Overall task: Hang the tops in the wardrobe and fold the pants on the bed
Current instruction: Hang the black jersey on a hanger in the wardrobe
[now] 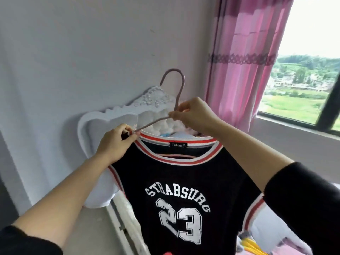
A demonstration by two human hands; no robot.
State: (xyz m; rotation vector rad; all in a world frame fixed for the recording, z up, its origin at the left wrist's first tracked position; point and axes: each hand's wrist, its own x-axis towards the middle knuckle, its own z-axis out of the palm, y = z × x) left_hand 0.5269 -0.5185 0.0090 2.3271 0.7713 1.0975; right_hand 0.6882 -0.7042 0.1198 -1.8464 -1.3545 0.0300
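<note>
I'm holding the black jersey [184, 183] up in front of me, chest side facing me, with STRABSURG and the number 23 printed in white. It is on the pinkish hanger [180, 92], whose hook points up, free in the air against the pale wall [82, 43]. My right hand [192, 115] pinches the hanger at the base of the hook, with finger and thumb closed on the thin neck. My left hand [114, 144] pinches the jersey's left shoulder where the striped red-and-white collar meets the hanger's arm, fingers curled tight on the fabric. The hanger's lower bar shows through the neck opening, under the small Fashion label.

Behind the jersey stands the white carved headboard [103, 118], against the wall. The pink curtain [244, 52] hangs to the right, beside the window [305, 74] with green fields outside. At the bottom right, something yellow [252, 245] lies on the bed [272, 227]; I can't tell what it is.
</note>
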